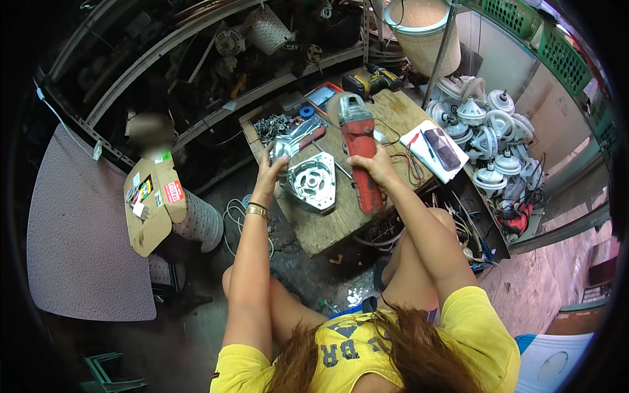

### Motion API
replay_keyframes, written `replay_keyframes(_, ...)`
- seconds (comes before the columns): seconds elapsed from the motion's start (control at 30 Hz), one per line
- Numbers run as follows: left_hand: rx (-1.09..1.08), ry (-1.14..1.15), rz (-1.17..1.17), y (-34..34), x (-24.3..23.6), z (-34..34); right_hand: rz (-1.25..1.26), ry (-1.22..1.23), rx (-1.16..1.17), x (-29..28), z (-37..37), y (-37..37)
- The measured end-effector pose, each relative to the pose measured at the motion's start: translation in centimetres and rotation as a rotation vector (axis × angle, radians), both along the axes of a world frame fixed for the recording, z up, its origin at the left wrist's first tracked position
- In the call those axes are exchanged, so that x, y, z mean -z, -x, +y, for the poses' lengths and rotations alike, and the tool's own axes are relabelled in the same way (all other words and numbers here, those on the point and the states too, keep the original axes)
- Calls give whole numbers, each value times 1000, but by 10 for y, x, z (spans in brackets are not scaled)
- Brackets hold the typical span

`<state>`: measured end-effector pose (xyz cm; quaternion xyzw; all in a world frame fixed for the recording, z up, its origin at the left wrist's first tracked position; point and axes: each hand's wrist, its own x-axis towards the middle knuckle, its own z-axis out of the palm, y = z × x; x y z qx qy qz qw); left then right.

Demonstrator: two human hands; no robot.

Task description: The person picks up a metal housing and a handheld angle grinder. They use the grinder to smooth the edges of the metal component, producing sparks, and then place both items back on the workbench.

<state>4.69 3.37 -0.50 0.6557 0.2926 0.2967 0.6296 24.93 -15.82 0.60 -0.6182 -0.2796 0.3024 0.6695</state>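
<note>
My right hand is wrapped round the red body of an angle grinder, held upright in the view over the right half of a wooden work table. The grinder's worn disc shows beside its metal head. Closed on a shiny silver metal part, my left hand is at the table's left side. Between my hands sits a silver motor housing with round openings, lying on the wood. My left fingers partly hide the small part, so its full shape cannot be made out.
Loose screws, a blue ring and a yellow-black cordless drill lie at the table's far side. A phone rests on white paper to the right. White pulley-like parts are piled beyond. A cardboard box stands left.
</note>
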Motion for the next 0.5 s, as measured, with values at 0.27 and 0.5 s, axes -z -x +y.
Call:
replay_keyframes(0.27, 183, 445, -264, 18, 9, 28, 30, 14, -49, -4, 16, 13)
replay_keyframes(0.5, 39, 178, -231, 20, 12, 33, 63, -21, -60, 0, 17, 14)
